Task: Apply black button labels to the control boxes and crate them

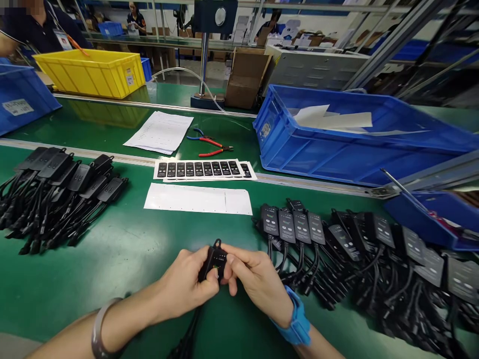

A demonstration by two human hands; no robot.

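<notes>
A small black plastic module [214, 260] with a loop at its top and a cable trailing toward me is gripped from both sides. My left hand [189, 286] clasps its left side, thumb on the face. My right hand [254, 279], with a blue wrist strap, presses fingers on its right side. Just beyond lie an empty white backing sheet [198, 199] and a sheet of black labels [204, 169]. A row of labelled modules [299, 227] with cables lies to the right; a pile of unlabelled modules [63, 184] lies at the left.
A large blue bin [337, 149] with white papers stands at the back right, a smaller blue tray [434, 219] beside it. Red-handled pliers [213, 147] and a printed paper [160, 132] lie on the belt. A yellow bin [93, 72] and a co-worker [33, 25] are far left.
</notes>
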